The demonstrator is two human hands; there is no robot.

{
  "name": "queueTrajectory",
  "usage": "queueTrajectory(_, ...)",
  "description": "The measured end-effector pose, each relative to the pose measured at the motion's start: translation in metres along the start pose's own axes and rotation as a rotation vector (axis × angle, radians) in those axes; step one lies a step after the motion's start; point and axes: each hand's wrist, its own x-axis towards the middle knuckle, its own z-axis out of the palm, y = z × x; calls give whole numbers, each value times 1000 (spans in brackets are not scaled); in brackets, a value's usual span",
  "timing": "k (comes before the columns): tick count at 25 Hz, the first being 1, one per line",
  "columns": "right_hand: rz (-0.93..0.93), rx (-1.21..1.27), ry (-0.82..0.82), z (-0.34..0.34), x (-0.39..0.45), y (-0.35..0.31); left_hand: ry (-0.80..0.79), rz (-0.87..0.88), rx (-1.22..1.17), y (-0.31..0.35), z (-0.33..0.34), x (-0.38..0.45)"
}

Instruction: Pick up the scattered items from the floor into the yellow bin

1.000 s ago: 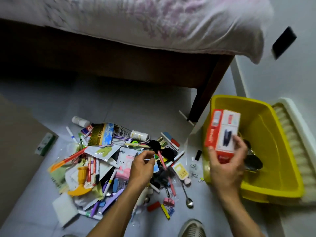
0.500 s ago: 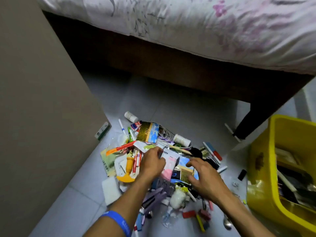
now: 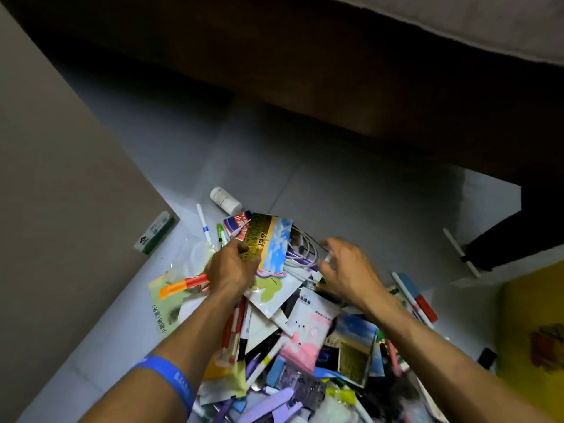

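A person's two bare hands work over a heap of scattered items [image 3: 293, 340] on a grey tiled floor [image 3: 274, 154], low in the centre of the frame. Much stays out of reach of the eye: the yellow bin [image 3: 531, 325] is cut off at the right edge, only a blurred corner showing, and the pile's lower part runs off the bottom. Motion blur smears the right hand [image 3: 348, 270], and its palm hides whatever lies below it.

The left hand [image 3: 232, 267], left of centre, pinches a gold-and-blue card [image 3: 268, 239] between thumb and curled fingers. The card's long axis runs from the hand toward the upper right, its far end lifted toward the bed frame [image 3: 335, 87]. The right hand's fingers are curled at a coiled white cable [image 3: 302, 254] just right of the card; whether they have closed on it cannot be told.

Loose pieces ring the heap: a white bottle [image 3: 225, 200] lying on its side above it, a white pen [image 3: 204, 222] pointing up-frame, an orange-handled tool [image 3: 183, 285] at left, a red-and-blue eraser [image 3: 419, 296] at right. A blue wristband [image 3: 171, 380] circles the left forearm.

Half a second earlier the view was wider, with far more of the bin showing; both hands sat lower on the pile, and the card lay flat.
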Motion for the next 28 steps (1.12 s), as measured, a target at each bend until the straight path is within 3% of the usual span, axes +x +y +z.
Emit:
queueTrajectory(4, 242, 121, -109, 25, 57, 5, 122, -80, -456, -21, 10, -16)
queueTrajectory(7, 260, -171, -107, 61, 63, 4, 175, -176, -608, -42, 12, -36)
queueTrajectory(9, 301, -235, -118, 69, 65, 2, 194, -217, -663, -46, 8, -44)
queueTrajectory(13, 376, 24, -298, 56, 71, -2, 163, -260, -778, -53, -8, -41)
queueTrajectory(16, 214, 253, -93, 38, 46, -2, 133, -218, -695, -59, -12, -44)
queueTrajectory(20, 14, 474, 143, -5, -3, -6, 161, -252, -762, -51, -9, -61)
queueTrajectory(28, -150, 785, 434, -139, -103, -39, 157, -118, -800, -9, -43, -125)
